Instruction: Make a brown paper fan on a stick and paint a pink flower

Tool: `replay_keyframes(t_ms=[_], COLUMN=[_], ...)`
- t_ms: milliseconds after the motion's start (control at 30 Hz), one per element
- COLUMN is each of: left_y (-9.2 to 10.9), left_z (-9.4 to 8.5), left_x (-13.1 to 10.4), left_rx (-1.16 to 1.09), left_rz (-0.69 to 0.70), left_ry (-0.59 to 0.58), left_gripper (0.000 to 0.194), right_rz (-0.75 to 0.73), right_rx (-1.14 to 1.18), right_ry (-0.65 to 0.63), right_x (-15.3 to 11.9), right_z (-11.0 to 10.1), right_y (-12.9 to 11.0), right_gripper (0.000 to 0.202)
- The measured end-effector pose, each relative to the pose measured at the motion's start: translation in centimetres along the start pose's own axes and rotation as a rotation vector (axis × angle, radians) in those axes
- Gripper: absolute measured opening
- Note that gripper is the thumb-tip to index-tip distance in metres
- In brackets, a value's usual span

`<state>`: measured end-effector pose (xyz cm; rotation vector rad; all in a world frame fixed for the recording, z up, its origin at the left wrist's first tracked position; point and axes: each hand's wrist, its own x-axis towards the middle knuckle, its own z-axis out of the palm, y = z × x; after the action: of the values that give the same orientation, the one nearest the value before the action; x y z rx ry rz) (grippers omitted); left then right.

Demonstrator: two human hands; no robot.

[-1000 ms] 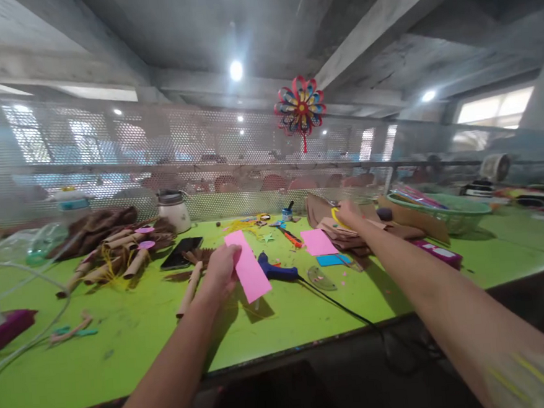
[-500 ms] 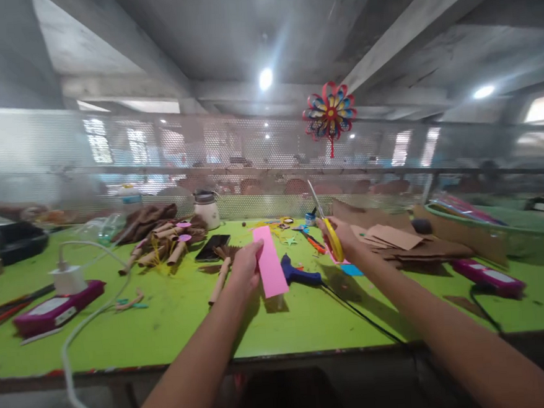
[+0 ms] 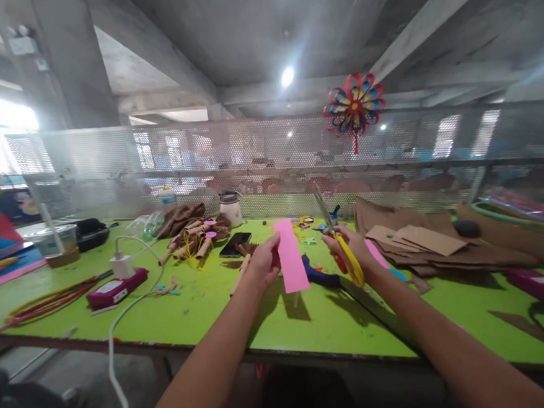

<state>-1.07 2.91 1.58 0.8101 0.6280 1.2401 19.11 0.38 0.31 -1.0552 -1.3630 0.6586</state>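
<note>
Just left of the blue plastic glue gun, the left hand pinches a flat pink paper rectangle by one edge between its fingers, above the green surface; held there only, it could bend. Right of the gun, the right hand's fingers wrap yellow-handled metal scissors; a low forearm might snag the gun's black cable.
</note>
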Motion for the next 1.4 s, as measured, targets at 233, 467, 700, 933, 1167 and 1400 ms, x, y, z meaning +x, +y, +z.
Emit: replay_keyframes(t_ms=[233,467,700,933,1167,1400], left_y=[-1.9,-2.4,-3.1,-1.1,1.9,2.4], left_z=[1.0,1.4,1.9,0.4,-1.2,-1.1], left_x=[-1.1,-1.6,-2.2,-0.4,0.0,-0.8], left_rx=[0.342,0.348,0.410,0.231,0.062,0.210], left_rz=[-0.115,-0.187,-0.210,0.061,0.292,0.193], left_ry=[-0.320,-0.387,-0.400,-0.011,0.138,-0.060], left_gripper=[0.025,0.019,0.014,0.012,0.015,0.019], right_rz=[0.021,0.004,-0.106,-0.046,-0.122,-0.169], right_rx=[0.195,0.178,0.130,0.006,-0.569,-0.618], right_ry=[-0.041,0.074,0.351,0.263,-0.224,-0.402], right_x=[-0.6,-0.9,0.5,1.0,0.0,-0.1], right_z=[1.3,1.1,-0.1,-1.0,-1.7,-2.4], right_y=[-0.7,-1.1,-1.1,-0.2,-0.5,-0.2], right_gripper=[0.055,0.054,0.055,0.056,0.039,0.043])
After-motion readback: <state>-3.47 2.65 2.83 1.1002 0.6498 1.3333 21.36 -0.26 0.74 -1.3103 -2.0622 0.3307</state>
